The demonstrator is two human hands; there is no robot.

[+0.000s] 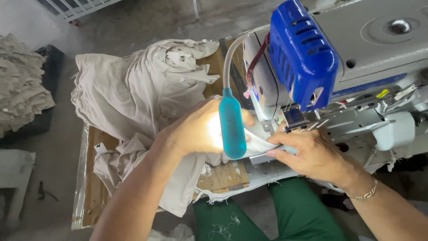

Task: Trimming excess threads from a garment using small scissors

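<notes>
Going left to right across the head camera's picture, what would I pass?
Stack of beige cloth at the edge → heap of beige garments → left hand → turquoise lamp head → right hand → sewing machine's grey body.

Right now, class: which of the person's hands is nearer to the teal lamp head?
Left. The left hand lies just behind the teal lamp head; the right hand sits farther right, pinching fabric.

Both hands lie flat; fingers converge.
</notes>
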